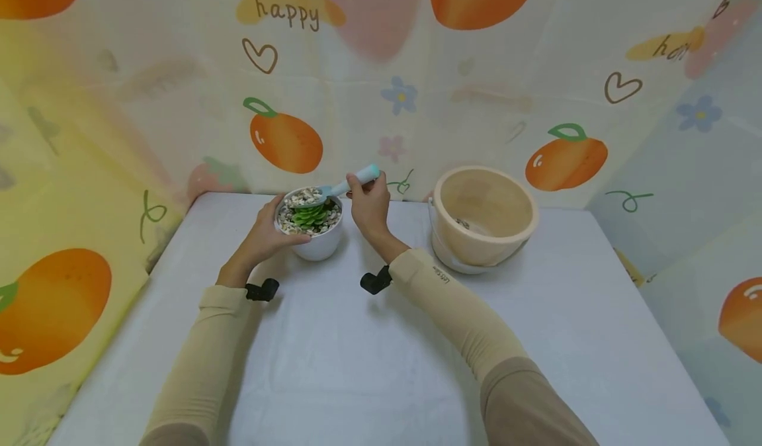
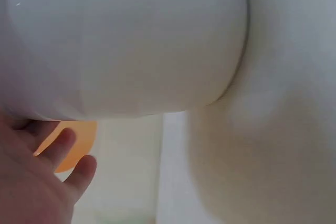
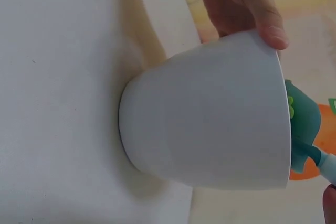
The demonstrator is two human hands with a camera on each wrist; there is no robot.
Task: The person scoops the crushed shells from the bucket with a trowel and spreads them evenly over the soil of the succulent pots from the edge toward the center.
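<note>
A white flowerpot [image 1: 317,246] stands on the table, holding a green succulent [image 1: 311,216] ringed by pale pebbles [image 1: 288,223]. My left hand [image 1: 268,232] grips the pot's rim from the left, its thumb [image 3: 272,32] at the near edge in the right wrist view. In the head view my right hand [image 1: 370,206] holds a small light-blue trowel [image 1: 357,180] by the handle. The trowel's blade [image 3: 306,121], seen in the right wrist view, lies over the pot's mouth, loaded with pebbles [image 1: 305,198] just behind the succulent.
A larger cream bucket [image 1: 485,251] with a handle stands right of the hands, a few pebbles [image 1: 462,223] at its bottom. White cloth covers the table [image 1: 333,366]. A patterned curtain [image 1: 351,95] rises behind the table's far edge.
</note>
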